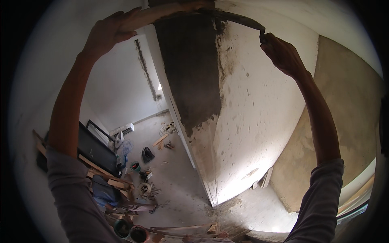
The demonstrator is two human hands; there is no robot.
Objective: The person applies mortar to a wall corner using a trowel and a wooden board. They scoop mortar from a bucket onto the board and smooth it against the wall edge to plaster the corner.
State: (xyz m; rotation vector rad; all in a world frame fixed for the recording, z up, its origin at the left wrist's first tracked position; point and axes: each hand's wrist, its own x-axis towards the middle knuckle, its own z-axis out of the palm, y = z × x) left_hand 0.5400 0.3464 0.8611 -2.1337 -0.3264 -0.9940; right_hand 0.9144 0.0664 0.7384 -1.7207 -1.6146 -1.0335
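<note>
Both arms reach up to the top of a narrow wall. My left hand (108, 34) is closed on the end of a pale wooden board (162, 13), which lies across the upper wall. In my right hand (283, 54) is the cranked handle of a trowel (241, 19), gripped in a fist. Its long dark blade points left, and its tip reaches the board's far end at the wall's top. Below them spreads a band of dark wet mortar (188, 69) with a ragged right edge against the pale wall face (259, 93).
Far below lies a concrete floor (178, 178). At left, a dark panel (99, 148) leans near timber pieces (117, 184). Coiled hose (167, 128) and a black bag-like thing (148, 154) lie farther off. Near the bottom stand a green bucket (121, 228) and a reddish bucket (139, 233).
</note>
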